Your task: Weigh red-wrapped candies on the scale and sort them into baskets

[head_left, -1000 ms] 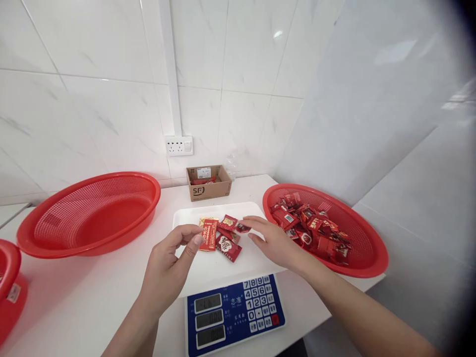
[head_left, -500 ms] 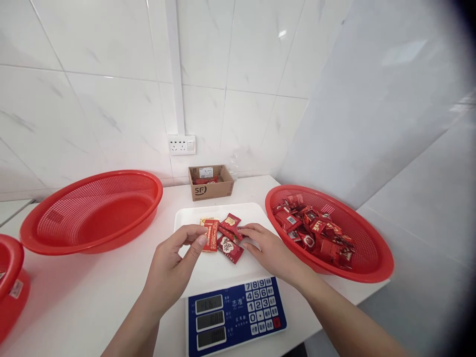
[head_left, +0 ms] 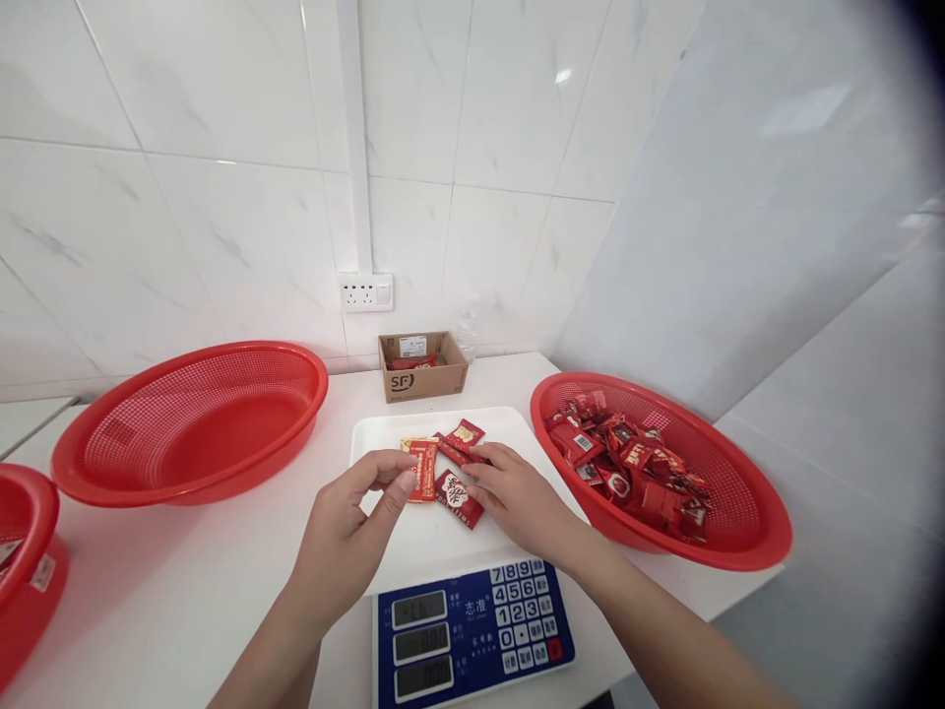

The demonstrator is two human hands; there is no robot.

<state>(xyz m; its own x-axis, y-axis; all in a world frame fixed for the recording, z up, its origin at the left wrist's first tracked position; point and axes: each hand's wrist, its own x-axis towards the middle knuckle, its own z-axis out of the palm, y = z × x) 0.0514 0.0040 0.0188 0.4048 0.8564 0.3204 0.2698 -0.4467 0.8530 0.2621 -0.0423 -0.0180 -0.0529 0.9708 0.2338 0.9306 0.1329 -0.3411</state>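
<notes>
The right hand (head_left: pixel 528 507) is now brought farther over the packets (head_left: pixel 459 500), so both hands are engaged; its grip cannot be told. By the left hand (head_left: pixel 340 537), 1 sachet (head_left: pixel 425 473) is pinched.

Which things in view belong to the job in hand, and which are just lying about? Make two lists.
In the job:
- Left hand
- Right hand
- Red packets
- White tray
- Blue scale panel
- Right basket, probably

Apparently lying about:
- Cardboard box
- Large left basket
- Basket at left edge
</notes>
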